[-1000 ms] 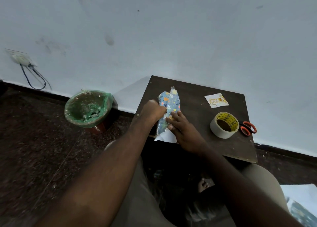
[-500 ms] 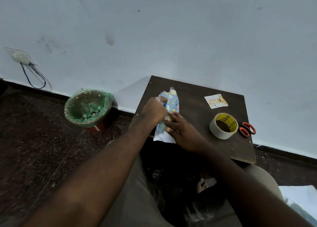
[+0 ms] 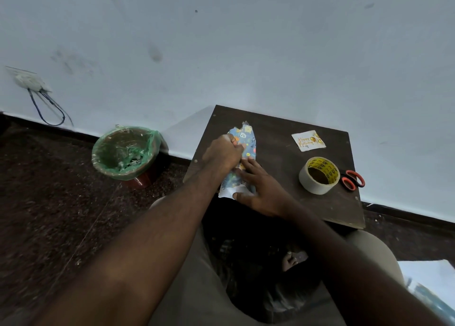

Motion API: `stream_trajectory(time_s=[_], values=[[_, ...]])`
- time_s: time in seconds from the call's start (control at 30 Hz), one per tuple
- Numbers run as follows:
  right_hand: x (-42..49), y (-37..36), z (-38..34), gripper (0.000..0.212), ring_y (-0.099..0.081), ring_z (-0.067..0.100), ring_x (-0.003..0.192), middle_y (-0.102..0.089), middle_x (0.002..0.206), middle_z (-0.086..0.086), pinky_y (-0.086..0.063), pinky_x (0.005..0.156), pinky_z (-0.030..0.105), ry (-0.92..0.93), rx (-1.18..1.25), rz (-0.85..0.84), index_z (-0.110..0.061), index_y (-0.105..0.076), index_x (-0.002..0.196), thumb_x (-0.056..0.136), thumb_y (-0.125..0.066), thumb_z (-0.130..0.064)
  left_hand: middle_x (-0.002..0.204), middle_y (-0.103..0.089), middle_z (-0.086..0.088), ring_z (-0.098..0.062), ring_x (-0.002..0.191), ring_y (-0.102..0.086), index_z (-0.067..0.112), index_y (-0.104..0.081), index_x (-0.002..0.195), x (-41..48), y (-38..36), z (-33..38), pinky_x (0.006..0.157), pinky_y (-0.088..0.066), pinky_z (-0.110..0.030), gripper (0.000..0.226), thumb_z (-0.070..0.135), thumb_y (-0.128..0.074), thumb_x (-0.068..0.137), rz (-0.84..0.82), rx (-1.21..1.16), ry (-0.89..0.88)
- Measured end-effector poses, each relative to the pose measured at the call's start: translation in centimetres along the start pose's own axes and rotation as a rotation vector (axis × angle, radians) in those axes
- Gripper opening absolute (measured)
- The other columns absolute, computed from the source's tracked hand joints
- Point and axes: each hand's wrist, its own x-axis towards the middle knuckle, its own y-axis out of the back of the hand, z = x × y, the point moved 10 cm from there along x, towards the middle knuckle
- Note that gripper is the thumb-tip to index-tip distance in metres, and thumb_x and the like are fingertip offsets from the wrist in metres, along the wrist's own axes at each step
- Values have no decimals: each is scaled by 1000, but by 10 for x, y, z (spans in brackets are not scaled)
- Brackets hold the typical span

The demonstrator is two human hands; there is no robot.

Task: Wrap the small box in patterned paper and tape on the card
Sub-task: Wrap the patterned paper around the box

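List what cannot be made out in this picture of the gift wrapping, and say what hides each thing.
1. Small box, head view: hidden inside the patterned paper and under the left hand and right hand.
2. Scissors: blades hidden behind the tape roll.
3. Card: smaller print too small to read.
4. White sheet, lower right: cut off by the picture's edge.
5. Bin: contents too small to identify.

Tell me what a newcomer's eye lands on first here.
First, the two hands on the patterned paper at the near left of the small dark table: the left hand pinches it, the right hand presses it flat. Next, the tape roll at the table's right with orange-handled scissors beside it, and the card behind them.
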Motion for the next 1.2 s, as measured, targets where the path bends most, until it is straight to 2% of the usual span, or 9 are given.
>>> stream_trajectory(time_s=[0.27,0.37,0.47,0.57,0.67,0.83,0.93,1.07,1.2], values=[[0,2,0,67,1,10,152,-14,165,-6,-13,122,32,3,5,-40,-24,-39,152,93,-66,-41,124,-62,-7,-29,115,-60,15,-58,125,2,3,6,78,-39,-32,36,31,-63,93,-9,153,63],[3,24,3,39,-39,3,137,-51,141,-11,-32,115,25,-44,319,115,-20,-62,135,97,-64,-26,125,-63,-8,-31,115,-60,15,-59,123,6,3,5,78,-40,-31,35,29,-63,91,-16,166,63],[17,56,29,32,-68,12,105,-72,117,1,-54,96,41,-174,416,399,-13,-67,127,98,-56,-21,121,-64,-8,-32,112,-61,14,-60,119,7,1,4,76,-41,-32,36,34,-65,89,-42,155,60],[47,59,39,37,-61,27,119,-64,130,9,-47,105,43,-232,300,347,-8,-60,132,97,-47,-14,114,-67,-8,-31,105,-64,13,-62,113,6,1,4,75,-44,-32,35,38,-67,88,-47,126,33],[63,33,37,47,-20,29,151,-22,162,17,-17,117,25,-192,92,182,2,-36,149,104,-42,-12,107,-69,-5,-28,98,-66,15,-62,105,7,-1,-7,81,-53,-35,32,38,-72,85,-33,32,27],[57,20,39,55,4,25,154,3,165,16,-3,121,29,-171,68,222,-1,-17,155,108,-35,-22,100,-67,4,-20,97,-66,21,-60,115,10,-6,-22,92,-53,-40,41,41,-76,82,-89,-171,13],[60,19,39,57,5,28,154,4,166,16,-6,123,37,-183,-16,193,-4,-14,157,108,-35,-25,102,-72,4,-17,92,-69,24,-65,115,9,-14,-20,90,-55,-40,33,40,-67,87,-149,-176,-14],[63,25,45,58,0,27,153,7,165,16,-11,123,31,-207,40,155,-7,-23,156,106,-43,-28,107,-73,-1,-19,93,-70,19,-65,122,8,-20,-20,90,-57,-43,34,34,-66,91,-156,-271,-18],[58,47,63,39,-52,27,127,-48,140,14,-40,108,31,-284,237,363,-13,-55,140,102,-50,-18,121,-68,-2,-21,103,-68,20,-56,137,6,-22,-18,94,-55,-43,46,35,-63,94,-142,-284,-60]])
